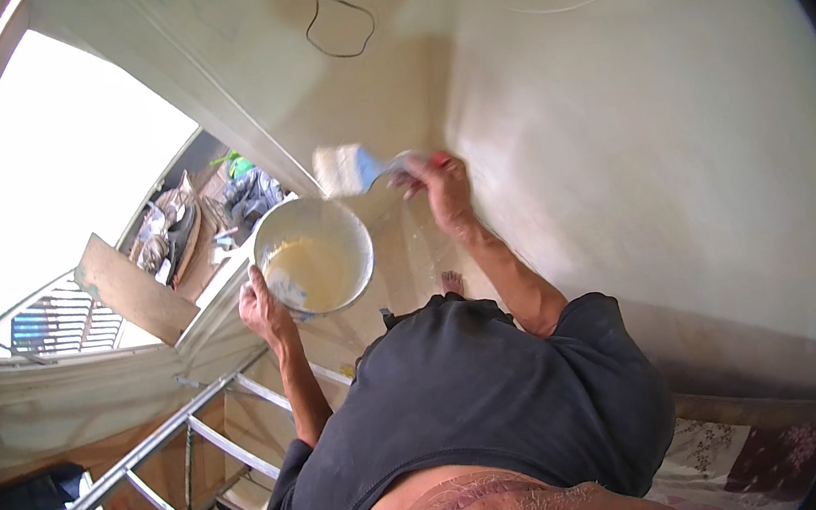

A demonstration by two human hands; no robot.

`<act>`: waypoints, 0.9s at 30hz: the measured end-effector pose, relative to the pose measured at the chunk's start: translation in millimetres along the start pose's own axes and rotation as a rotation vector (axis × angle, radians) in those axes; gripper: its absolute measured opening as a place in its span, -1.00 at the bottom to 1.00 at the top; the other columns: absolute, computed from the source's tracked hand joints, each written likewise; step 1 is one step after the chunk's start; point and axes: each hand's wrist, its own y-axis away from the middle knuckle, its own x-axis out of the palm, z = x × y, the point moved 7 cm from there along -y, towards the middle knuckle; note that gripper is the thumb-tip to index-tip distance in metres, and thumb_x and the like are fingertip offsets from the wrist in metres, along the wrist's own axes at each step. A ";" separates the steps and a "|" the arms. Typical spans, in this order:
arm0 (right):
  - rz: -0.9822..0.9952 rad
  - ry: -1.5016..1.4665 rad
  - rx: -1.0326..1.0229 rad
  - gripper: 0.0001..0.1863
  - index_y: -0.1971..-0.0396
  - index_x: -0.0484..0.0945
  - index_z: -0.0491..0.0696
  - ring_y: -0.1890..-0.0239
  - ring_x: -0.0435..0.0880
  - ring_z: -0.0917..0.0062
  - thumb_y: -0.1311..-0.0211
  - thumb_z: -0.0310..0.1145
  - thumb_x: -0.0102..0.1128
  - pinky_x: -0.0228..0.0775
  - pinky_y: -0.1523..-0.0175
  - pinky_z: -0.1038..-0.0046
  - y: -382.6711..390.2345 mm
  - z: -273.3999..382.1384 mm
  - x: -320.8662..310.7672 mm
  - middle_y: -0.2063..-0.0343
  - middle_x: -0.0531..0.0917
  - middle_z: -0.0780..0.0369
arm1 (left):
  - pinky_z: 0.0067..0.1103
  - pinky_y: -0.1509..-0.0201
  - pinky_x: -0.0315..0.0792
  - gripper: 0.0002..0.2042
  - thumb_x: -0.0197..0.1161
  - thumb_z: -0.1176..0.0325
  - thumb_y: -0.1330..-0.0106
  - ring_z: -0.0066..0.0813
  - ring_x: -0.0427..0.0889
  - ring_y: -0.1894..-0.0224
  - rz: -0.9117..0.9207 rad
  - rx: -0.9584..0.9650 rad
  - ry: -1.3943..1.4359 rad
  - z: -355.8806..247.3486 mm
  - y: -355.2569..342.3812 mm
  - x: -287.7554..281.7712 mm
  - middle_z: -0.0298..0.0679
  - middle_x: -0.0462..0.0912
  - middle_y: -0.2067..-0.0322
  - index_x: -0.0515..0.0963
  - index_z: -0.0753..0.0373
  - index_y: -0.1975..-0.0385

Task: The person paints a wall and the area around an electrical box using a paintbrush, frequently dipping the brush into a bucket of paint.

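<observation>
My left hand (265, 312) grips the rim of a round white bucket (363, 250), thumb over the edge. Pale yellowish paint (317, 268) lies in the bottom of the bucket, which tilts toward me. My right hand (435, 183) is closed around the handle of a wide paintbrush (343, 171), held just above and right of the bucket. The brush has light bristles, a blue and pale band, and some red shows at the handle end. Its bristles point left and touch nothing that I can see; the brush is slightly blurred.
A metal ladder (209, 434) leans at the lower left. Left of the bucket is a bright window opening (56, 164) with a brown board (133, 288) on its sill and clutter outside. A loose black cable (343, 54) hangs on the wall ahead. Patterned fabric (743, 459) lies at lower right.
</observation>
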 end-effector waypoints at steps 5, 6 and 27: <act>-0.326 0.128 -0.475 -0.76 0.16 0.62 -0.26 0.34 0.72 0.56 -0.36 -0.37 0.22 0.49 0.30 0.57 -76.1 69.4 -76.8 0.39 0.74 0.19 | -0.59 0.56 0.15 -0.54 0.18 0.08 -0.47 -0.69 0.23 0.63 -0.073 -0.036 -0.032 29.4 -3.0 -16.6 -0.46 0.34 0.69 0.35 0.22 0.66; -0.365 0.127 -0.532 -0.75 0.14 0.61 -0.28 0.34 0.72 0.56 -0.36 -0.37 0.22 0.50 0.27 0.56 -91.8 78.1 -84.8 0.37 0.74 0.18 | -0.60 0.56 0.17 -0.53 0.19 0.06 -0.47 -0.69 0.24 0.63 -0.088 -0.045 -0.046 36.0 -5.3 -20.5 -0.45 0.36 0.69 0.37 0.23 0.65; -0.099 0.421 -0.760 -0.75 0.10 0.64 -0.19 0.39 0.66 0.61 -0.31 -0.37 0.27 0.52 0.23 0.55 -217.0 60.5 -5.0 0.41 0.73 0.17 | -0.51 0.43 0.44 -0.49 0.13 -0.06 -0.46 -0.49 0.52 0.54 -0.316 -0.111 -0.217 32.5 10.1 -30.2 -0.22 0.60 0.56 0.48 0.34 0.50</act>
